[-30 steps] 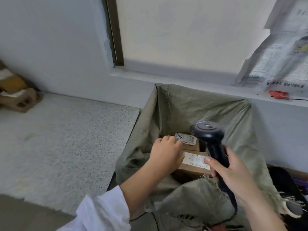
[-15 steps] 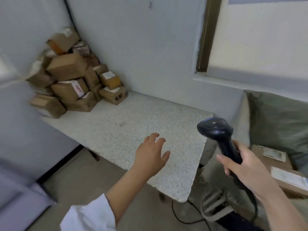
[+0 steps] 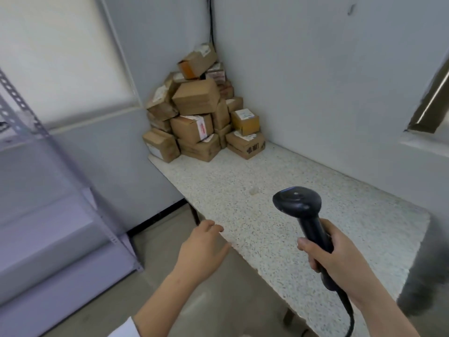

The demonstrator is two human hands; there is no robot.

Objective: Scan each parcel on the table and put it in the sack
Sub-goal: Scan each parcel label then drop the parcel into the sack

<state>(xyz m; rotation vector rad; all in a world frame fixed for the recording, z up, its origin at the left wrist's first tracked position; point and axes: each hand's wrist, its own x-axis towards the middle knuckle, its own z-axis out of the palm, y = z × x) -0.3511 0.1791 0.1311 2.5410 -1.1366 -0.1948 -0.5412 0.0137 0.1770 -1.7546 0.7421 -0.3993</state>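
Observation:
A heap of several brown cardboard parcels [image 3: 199,117] is piled in the far corner of the speckled stone table [image 3: 279,190], against the two walls. My right hand [image 3: 340,256] grips the handle of a black barcode scanner [image 3: 303,210], held upright over the near part of the table, its cable trailing down past my wrist. My left hand [image 3: 201,249] hovers empty at the table's near left edge, fingers relaxed and slightly spread. A blurred dark-green edge of the sack [image 3: 422,276] shows at the far right, beyond the table's end.
A grey metal shelving rack [image 3: 56,215] stands to the left, across a strip of concrete floor. A window frame and sill [image 3: 430,122] sit in the right wall above the table. A small pale speck [image 3: 254,190] lies mid-table.
My left hand let go of a parcel inside the sack and drew back empty. My view swung left from the sack to the table and parcel pile. The scanner stays in my right hand.

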